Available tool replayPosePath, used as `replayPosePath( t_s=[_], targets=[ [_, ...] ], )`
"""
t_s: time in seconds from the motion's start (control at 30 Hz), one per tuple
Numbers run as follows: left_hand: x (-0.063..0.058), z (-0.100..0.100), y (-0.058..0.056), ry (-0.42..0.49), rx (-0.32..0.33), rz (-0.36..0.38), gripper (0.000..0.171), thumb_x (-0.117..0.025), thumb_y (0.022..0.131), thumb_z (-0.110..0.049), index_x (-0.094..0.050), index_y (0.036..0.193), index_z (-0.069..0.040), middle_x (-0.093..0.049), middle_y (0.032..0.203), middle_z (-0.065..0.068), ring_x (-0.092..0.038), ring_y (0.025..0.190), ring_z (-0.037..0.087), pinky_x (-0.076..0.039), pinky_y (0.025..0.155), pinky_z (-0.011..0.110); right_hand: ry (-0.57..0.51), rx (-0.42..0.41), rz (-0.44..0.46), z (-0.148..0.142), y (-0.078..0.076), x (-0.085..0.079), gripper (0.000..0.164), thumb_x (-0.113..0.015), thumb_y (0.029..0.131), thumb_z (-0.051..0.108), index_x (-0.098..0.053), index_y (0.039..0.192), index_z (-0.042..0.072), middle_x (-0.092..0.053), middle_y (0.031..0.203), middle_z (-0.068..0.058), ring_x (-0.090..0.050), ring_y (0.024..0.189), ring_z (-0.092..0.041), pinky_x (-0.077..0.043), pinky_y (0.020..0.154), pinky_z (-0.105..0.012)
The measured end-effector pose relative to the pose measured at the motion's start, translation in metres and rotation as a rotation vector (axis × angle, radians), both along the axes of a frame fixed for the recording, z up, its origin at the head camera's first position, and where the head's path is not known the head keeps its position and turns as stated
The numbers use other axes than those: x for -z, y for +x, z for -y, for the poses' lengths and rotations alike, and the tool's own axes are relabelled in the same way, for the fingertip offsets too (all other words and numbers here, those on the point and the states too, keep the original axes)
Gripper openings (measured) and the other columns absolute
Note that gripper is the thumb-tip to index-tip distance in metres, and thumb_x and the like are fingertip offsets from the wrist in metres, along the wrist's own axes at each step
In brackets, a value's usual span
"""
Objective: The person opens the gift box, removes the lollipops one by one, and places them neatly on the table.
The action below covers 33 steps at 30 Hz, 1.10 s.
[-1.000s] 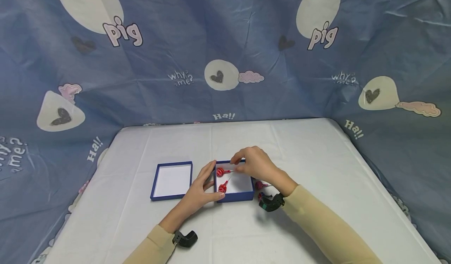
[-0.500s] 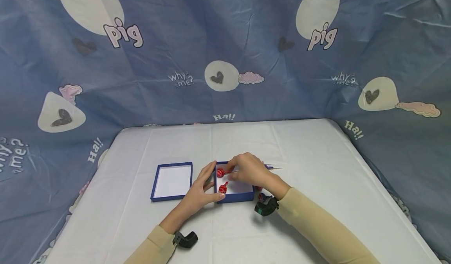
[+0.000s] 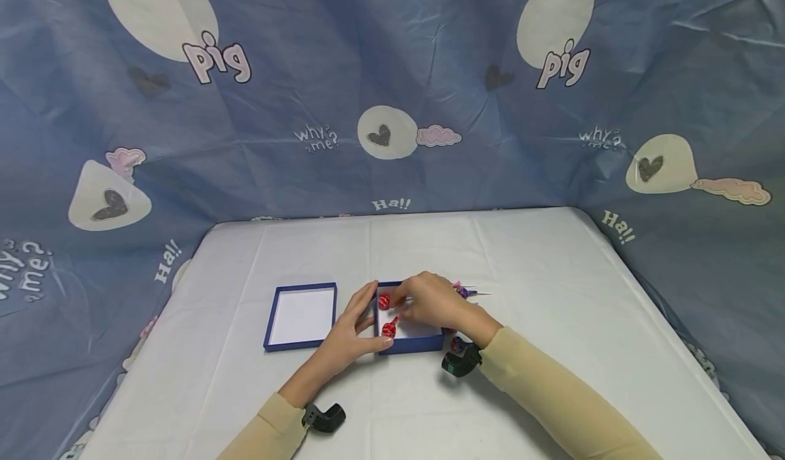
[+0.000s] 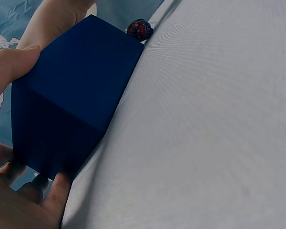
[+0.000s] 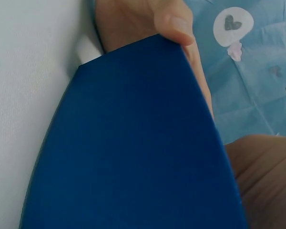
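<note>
My left hand grips a blue box by its left side, thumb at the front wall and fingers along the side. Inside the white-bottomed box lie two red-wrapped lollipops. The rear lollipop is by the fingertips of my right hand, which reaches in over the box and pinches its stick, mostly covered by the fingers. Nearer the front lies the other red lollipop, close to the left thumb. In the right wrist view the box's outer wall hides the right fingertips.
Left of the box lies a blue-rimmed lid, white inside up. To the right, partly behind the right hand and wrist, are several lollipops, among them a purple one and a dark one. A white cloth covers the table.
The right hand has moved down and left into the box, its fingers closing over the rear lollipop's stick. Lollipops behind that hand have come into view. The left hand keeps its hold.
</note>
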<state>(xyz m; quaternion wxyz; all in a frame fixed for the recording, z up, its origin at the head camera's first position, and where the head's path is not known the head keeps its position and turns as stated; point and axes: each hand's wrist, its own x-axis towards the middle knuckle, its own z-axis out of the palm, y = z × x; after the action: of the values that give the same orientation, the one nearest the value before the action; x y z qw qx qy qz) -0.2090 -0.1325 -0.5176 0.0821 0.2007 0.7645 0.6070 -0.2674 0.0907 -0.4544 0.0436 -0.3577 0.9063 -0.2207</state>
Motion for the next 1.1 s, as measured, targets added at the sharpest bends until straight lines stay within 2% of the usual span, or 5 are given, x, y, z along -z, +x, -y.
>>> replayPosePath(
  t_s=[0.27,0.6,0.87,1.1],
  targets=[
    [-0.001,0.0,0.0,0.004,0.002,-0.004,0.103,-0.085,0.083,-0.023,-0.018,0.159,-0.042,-0.009,0.168,-0.004,-0.018,0.15,0.016,-0.037,0.113,0.031,0.068,-0.017,-0.039,0.002,0.001,0.002,0.023,-0.089,0.075,0.02,-0.082,0.097,0.023,-0.074,0.094,0.015,-0.065,0.087,-0.005,-0.055,0.071,-0.03],
    [-0.002,-0.001,0.001,0.007,-0.001,-0.005,0.103,-0.085,0.082,-0.021,-0.02,0.159,-0.04,-0.011,0.166,-0.01,-0.019,0.15,0.016,-0.038,0.113,0.031,0.098,-0.048,-0.075,0.003,0.0,0.008,0.022,-0.091,0.073,0.022,-0.081,0.092,0.026,-0.07,0.083,0.019,-0.058,0.074,0.001,-0.05,0.06,-0.023],
    [-0.001,-0.001,0.0,0.01,0.005,-0.023,0.102,-0.085,0.083,-0.02,-0.02,0.16,-0.039,-0.011,0.167,-0.005,-0.017,0.15,0.016,-0.038,0.114,0.033,0.098,-0.055,-0.092,0.003,-0.001,0.014,0.015,-0.091,0.074,0.026,-0.08,0.083,0.031,-0.066,0.075,0.024,-0.056,0.068,0.003,-0.049,0.057,-0.023],
    [-0.001,-0.001,0.0,0.013,0.001,-0.023,0.103,-0.086,0.082,-0.02,-0.021,0.16,-0.038,-0.01,0.168,-0.001,-0.017,0.15,0.016,-0.038,0.114,0.034,0.087,-0.06,-0.085,0.003,0.0,0.014,0.014,-0.091,0.074,0.029,-0.079,0.079,0.031,-0.067,0.074,0.026,-0.056,0.067,0.003,-0.048,0.055,-0.023]
  ],
)
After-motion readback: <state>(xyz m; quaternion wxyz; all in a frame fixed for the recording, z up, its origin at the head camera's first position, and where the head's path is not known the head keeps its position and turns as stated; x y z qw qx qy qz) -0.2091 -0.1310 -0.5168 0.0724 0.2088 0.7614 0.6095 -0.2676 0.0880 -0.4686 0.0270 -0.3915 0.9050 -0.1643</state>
